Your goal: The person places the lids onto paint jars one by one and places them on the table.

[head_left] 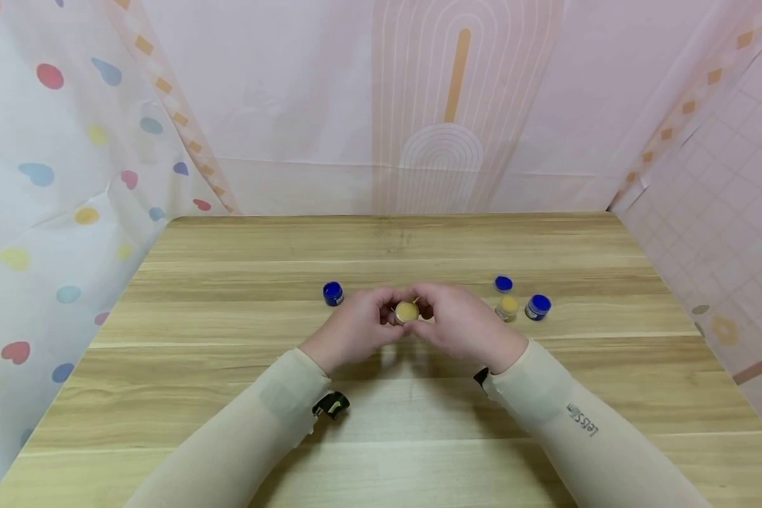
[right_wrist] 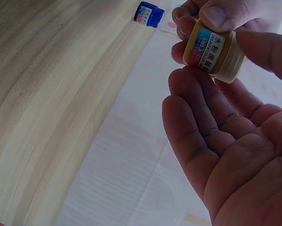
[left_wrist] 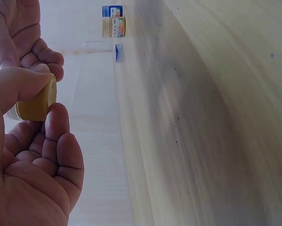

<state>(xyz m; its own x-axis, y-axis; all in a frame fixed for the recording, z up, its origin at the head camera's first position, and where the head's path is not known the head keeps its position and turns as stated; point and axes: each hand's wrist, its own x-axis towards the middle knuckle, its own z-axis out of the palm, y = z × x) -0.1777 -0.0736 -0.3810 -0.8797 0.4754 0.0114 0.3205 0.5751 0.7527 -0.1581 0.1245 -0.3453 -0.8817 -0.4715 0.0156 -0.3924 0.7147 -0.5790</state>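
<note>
A small yellow paint jar [head_left: 407, 312] with a printed label [right_wrist: 206, 49] is held up over the table between both hands. My left hand [head_left: 355, 321] pinches the jar's body, its thumb lying across the side in the right wrist view. From the other side, my right hand [head_left: 463, 321] has its thumb and fingers at the pale ridged lid [right_wrist: 229, 60], gripping it. In the left wrist view the jar's flat base [left_wrist: 52, 92] faces the table.
Left of the hands stands a blue paint jar [head_left: 333, 293]. To the right are a second yellow jar [head_left: 506, 308], another blue jar [head_left: 537, 307] and a loose blue lid [head_left: 503, 283] lying flat. The wooden table [head_left: 381, 243] ends against hanging printed cloth.
</note>
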